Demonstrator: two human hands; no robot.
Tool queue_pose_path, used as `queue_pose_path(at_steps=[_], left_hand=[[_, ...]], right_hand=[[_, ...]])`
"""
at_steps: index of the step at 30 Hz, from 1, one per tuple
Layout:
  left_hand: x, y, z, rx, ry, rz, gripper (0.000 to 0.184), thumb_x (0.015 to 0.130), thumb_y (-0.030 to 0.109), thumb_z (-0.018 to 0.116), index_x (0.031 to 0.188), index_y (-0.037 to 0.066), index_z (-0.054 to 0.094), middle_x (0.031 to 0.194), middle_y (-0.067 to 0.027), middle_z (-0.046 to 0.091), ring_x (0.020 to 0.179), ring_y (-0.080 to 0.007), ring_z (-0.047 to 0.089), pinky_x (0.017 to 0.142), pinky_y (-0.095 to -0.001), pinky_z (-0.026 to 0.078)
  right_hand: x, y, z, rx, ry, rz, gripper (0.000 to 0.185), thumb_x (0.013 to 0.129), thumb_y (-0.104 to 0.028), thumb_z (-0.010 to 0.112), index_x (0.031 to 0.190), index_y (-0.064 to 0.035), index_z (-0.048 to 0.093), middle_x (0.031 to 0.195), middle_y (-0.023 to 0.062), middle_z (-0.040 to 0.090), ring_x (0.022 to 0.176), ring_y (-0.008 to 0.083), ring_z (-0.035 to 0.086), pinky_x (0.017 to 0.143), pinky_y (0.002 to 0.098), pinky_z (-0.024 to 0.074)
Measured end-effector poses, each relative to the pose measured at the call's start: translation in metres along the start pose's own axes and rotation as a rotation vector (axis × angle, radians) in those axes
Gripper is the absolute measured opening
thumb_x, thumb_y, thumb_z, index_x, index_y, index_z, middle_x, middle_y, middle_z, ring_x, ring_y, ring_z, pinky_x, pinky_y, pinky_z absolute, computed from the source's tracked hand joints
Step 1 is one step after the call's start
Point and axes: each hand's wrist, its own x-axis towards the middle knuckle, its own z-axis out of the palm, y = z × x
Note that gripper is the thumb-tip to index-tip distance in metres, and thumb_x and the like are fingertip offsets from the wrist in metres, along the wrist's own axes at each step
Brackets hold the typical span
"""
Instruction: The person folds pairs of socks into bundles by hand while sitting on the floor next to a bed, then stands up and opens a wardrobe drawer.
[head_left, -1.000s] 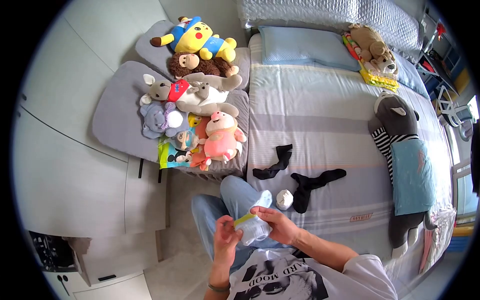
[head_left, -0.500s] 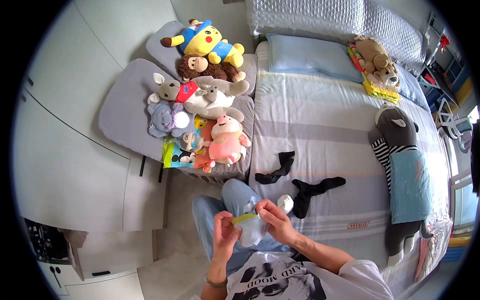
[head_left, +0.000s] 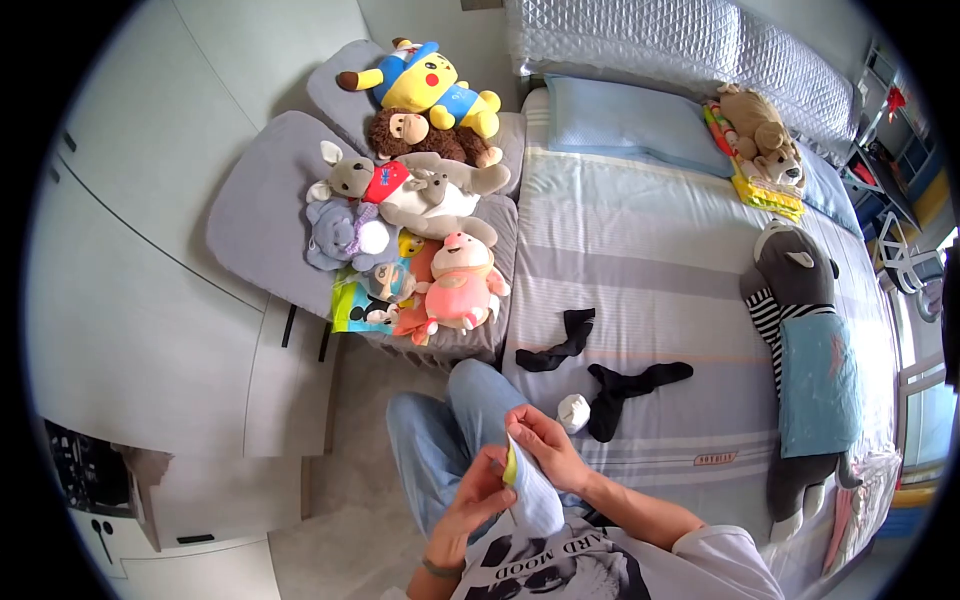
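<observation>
Between the bed point(head_left: 640, 270) on the right and the pale cabinets point(head_left: 140, 280) on the left, a strip of floor point(head_left: 345, 460) runs beside the person's knees in blue jeans point(head_left: 430, 440). The bed's edge passes close to the right knee; at the far end of the strip stands a grey padded seat point(head_left: 255, 200) crowded with plush toys, a pink pig point(head_left: 462, 285) at its near corner. Across the bed, a broad stretch of striped sheet separates the hands from a long grey plush point(head_left: 820, 380). A white bundle point(head_left: 573, 413) sits just beyond the right hand point(head_left: 550, 450), close to two pieces of black cloth point(head_left: 632, 390).

The pale sock point(head_left: 540, 500) is in front of the torso, between the two hands, its yellow-green band point(head_left: 511, 468) toward the left hand point(head_left: 482, 495) and its body slanting down to the shirt point(head_left: 610, 560). Right thumb and fingers pinch its upper end; left thumb and fingers close on the banded edge, though their exact hold is partly hidden.
</observation>
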Motion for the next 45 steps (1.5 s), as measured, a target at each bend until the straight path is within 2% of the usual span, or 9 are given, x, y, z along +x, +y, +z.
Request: queue_pose_path(at_steps=[6,10,16,20,22,24,29,38,45], left_hand=[[0.011,0.02,-0.007,0.327,0.301,0.241,0.047,0.08,0.0,0.069,0.114,0.007,0.038,0.095,-0.0042,0.054,0.082,-0.0098,0.054,0.071,-0.022,0.043],[0.013,0.021,-0.032,0.746,0.378,0.376,0.051,0.074,-0.003,0.072,0.113,0.005,0.04,0.095,-0.0053,0.056,0.081,-0.0115,0.056,0.075,-0.0241,0.044],[0.023,0.002,-0.03,0.485,0.546,0.319,0.063,0.075,-0.008,0.067,0.127,0.009,0.036,0.11,-0.0092,0.057,0.096,-0.0159,0.056,0.078,-0.0256,0.047],[0.022,-0.019,-0.028,0.303,0.425,0.124,0.058,0.082,-0.009,0.061,0.13,0.009,0.034,0.107,-0.0113,0.059,0.093,-0.015,0.059,0.075,-0.0251,0.05],[0.024,-0.032,-0.036,0.283,0.347,-0.154,0.064,0.078,-0.005,0.067,0.131,0.007,0.034,0.105,-0.0109,0.062,0.087,-0.0117,0.06,0.071,-0.0233,0.05],[0.02,-0.063,-0.049,0.985,0.288,-0.218,0.079,0.07,0.017,0.08,0.134,0.006,0.034,0.104,-0.0112,0.06,0.084,-0.0178,0.059,0.073,-0.0302,0.051],[0.026,-0.065,-0.045,1.145,0.335,-0.112,0.076,0.068,0.023,0.08,0.131,0.006,0.042,0.107,-0.0111,0.057,0.09,-0.0219,0.058,0.079,-0.033,0.048],[0.035,-0.039,-0.032,1.16,0.275,-0.104,0.058,0.077,0.014,0.073,0.127,0.004,0.046,0.107,-0.0098,0.058,0.089,-0.0178,0.059,0.078,-0.031,0.048],[0.046,-0.037,-0.034,0.789,0.601,0.169,0.068,0.086,0.02,0.067,0.139,0.006,0.027,0.116,-0.0159,0.056,0.1,-0.0201,0.057,0.09,-0.0326,0.044]], right_hand=[[0.002,-0.006,-0.004,0.451,0.02,0.198,0.031,0.094,-0.028,0.056,0.115,-0.0079,0.047,0.104,-0.0026,0.05,0.099,0.0038,0.044,0.084,0.0217,0.0365],[-0.011,-0.002,-0.019,-0.124,-0.217,0.324,0.045,0.092,-0.028,0.059,0.128,-0.0055,0.044,0.105,0.0015,0.055,0.095,0.0075,0.049,0.083,0.0226,0.0398],[-0.013,0.019,-0.015,0.189,0.08,0.15,0.038,0.097,-0.022,0.051,0.13,-0.0063,0.041,0.116,0.001,0.049,0.107,0.0074,0.043,0.092,0.0247,0.0361],[-0.005,0.031,-0.058,-0.773,0.114,-0.287,0.029,0.096,-0.021,0.049,0.121,-0.007,0.053,0.112,0.0095,0.05,0.113,0.022,0.044,0.098,0.0346,0.0334],[-0.001,0.053,-0.11,-1.01,0.528,-0.302,0.033,0.08,-0.018,0.066,0.109,-0.0064,0.057,0.103,0.0141,0.054,0.099,0.0336,0.049,0.091,0.0415,0.0365],[-0.008,0.063,-0.145,-1.315,0.874,0.095,0.061,0.068,-0.025,0.075,0.121,-0.0077,0.048,0.118,0.0181,0.045,0.105,0.0365,0.042,0.091,0.0483,0.0352],[-0.027,0.08,-0.185,-1.349,0.918,0.3,0.08,0.068,-0.034,0.075,0.135,-0.0106,0.037,0.13,0.0207,0.034,0.121,0.0418,0.03,0.096,0.0553,0.0281],[0.062,0.072,-0.19,-1.585,0.521,-0.142,0.068,0.072,-0.017,0.072,0.133,-0.0159,0.043,0.146,0.014,0.025,0.131,0.0409,0.025,0.102,0.053,0.0242],[0.072,0.028,-0.136,-0.81,0.357,-0.211,0.018,0.092,-0.013,0.051,0.107,-0.0023,0.055,0.08,0.0101,0.064,0.082,0.021,0.061,0.086,0.0353,0.0393]])
